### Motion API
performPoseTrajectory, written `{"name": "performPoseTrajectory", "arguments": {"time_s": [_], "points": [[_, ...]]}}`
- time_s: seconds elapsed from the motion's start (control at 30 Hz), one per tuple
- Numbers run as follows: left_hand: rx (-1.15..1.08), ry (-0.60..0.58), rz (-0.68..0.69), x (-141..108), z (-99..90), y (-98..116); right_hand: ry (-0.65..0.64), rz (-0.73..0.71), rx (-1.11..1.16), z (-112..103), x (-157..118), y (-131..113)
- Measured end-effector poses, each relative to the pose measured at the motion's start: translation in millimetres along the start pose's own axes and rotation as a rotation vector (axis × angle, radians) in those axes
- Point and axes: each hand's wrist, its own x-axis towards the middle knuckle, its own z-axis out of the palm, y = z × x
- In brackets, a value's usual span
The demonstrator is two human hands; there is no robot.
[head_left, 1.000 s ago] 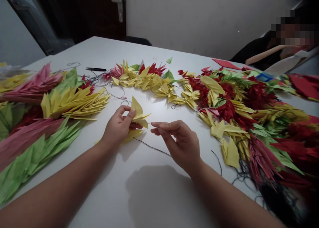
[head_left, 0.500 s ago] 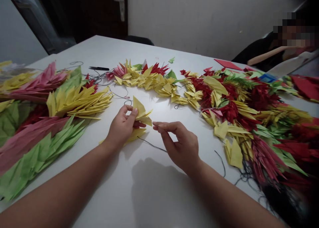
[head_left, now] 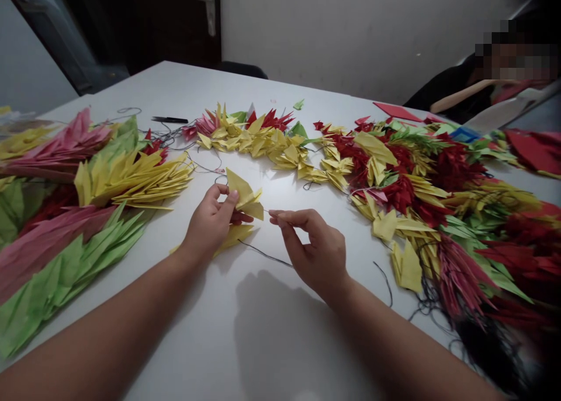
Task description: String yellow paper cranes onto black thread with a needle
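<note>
Showing only in part, a pointed, crisply folded yellow paper piece (head_left: 240, 192) is pinched between thumb and fingers of the left hand (head_left: 210, 217) over the smooth white table (head_left: 193, 336). The right hand (head_left: 319, 249) closes its fingertips narrowly on a thin sliver (head_left: 266, 211), too small to identify. Thin black thread (head_left: 265, 254) disappears behind that hand; a tangled black cord bundle (head_left: 491, 348) blurs at lower right.

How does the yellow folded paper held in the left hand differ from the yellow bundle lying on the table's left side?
Support: the held yellow paper is gripped by the left hand, whereas the yellow bundle lies among other coloured bundles.
Size: the held yellow paper is clearly smaller than the yellow bundle.
Layers: the held yellow paper shows few folds; the yellow bundle shows many overlapping ones.
Shared: yellow colour and pointed tips.
</note>
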Motion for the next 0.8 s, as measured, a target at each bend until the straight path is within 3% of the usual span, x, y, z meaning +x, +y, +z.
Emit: {"name": "performPoseTrajectory", "arguments": {"time_s": [0.6, 0.7, 0.8], "points": [[0.061, -0.014, 0.032, -1, -0.9, -2, -0.007, 0.039, -0.081, -1, 1, 1], [0.144, -0.026, 0.137, -4, -2.3, -6, -0.009, 0.138, -0.052, 0, 2, 5], [0.180, -0.033, 0.264, -7, -3.6, -9, -0.073, 0.332, 0.058, 1, 4, 10]]}}
